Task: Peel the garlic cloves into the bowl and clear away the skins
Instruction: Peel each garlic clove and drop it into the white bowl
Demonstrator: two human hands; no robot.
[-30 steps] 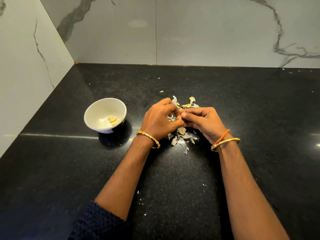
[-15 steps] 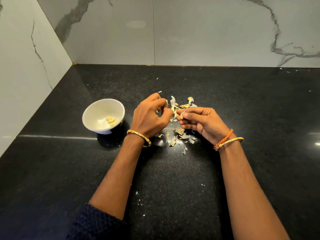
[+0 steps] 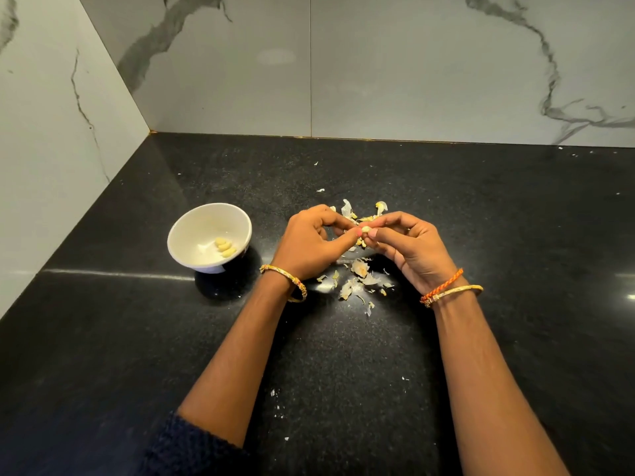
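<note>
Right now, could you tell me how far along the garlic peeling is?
Three peeled cloves already lie in the bowl. Another clove is pinched between the left hand and the right hand. The skins remain scattered on the counter, not yet cleared.

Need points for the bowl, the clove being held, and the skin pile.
bowl (image 3: 192,223): head view, bare inner wall, left side.
garlic clove (image 3: 366,229): head view, pale exposed tip between the fingertips.
skin pile (image 3: 360,267): head view, large flake on the countertop below the hands.
</note>
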